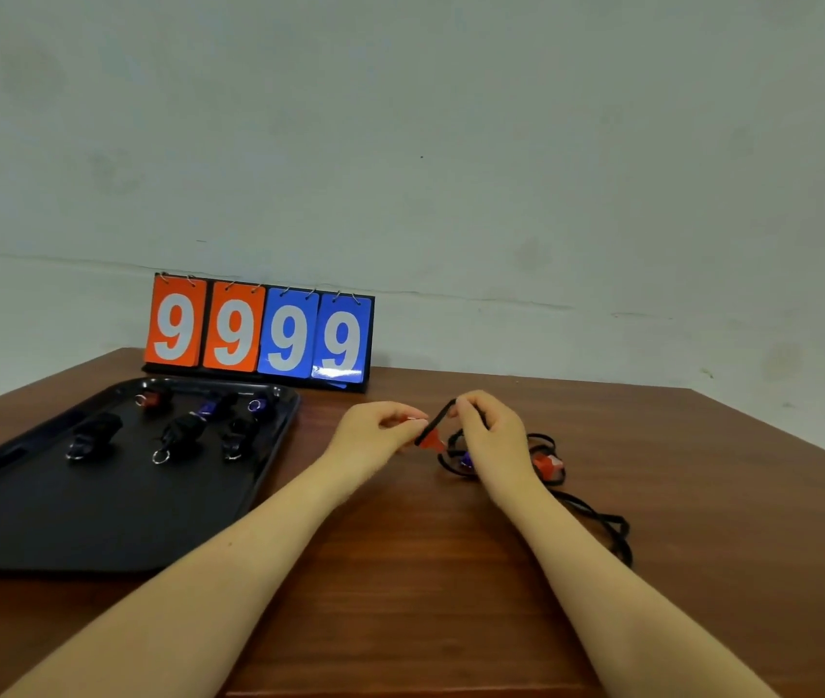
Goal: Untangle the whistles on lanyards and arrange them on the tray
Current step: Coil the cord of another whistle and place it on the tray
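Observation:
A black tray lies on the left of the wooden table and holds several whistles with bundled black lanyards. Right of it sits a tangle of black lanyards with a red whistle and a blue whistle. My left hand pinches a small metal ring at another red whistle, lifted just above the table. My right hand pinches the black lanyard cord that runs from that whistle.
A flip scoreboard reading 9999 in orange and blue stands at the table's back edge against a pale wall. The table's right edge slants off to the right.

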Demonstrator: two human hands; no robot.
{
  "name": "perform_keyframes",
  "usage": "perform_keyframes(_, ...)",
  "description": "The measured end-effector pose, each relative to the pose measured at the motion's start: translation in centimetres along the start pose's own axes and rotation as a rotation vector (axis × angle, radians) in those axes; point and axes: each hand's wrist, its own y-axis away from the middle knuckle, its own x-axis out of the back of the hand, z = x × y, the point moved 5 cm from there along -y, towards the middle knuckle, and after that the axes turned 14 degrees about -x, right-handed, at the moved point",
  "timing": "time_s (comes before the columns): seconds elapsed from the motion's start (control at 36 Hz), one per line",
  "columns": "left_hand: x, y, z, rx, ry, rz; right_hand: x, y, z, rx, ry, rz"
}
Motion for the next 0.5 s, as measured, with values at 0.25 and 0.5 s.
perform_keyframes(0.25,-0.4,0.6,0.7,0.143,0.706,0.024,-0.6,-1.1,1.4,-0.126,0.034,-0.141)
perform_keyframes(0.5,0.2,0.5,0.5,0.225,0.89,0.053,-2.5,0.0,0.7,0.007,0.248,-0.271)
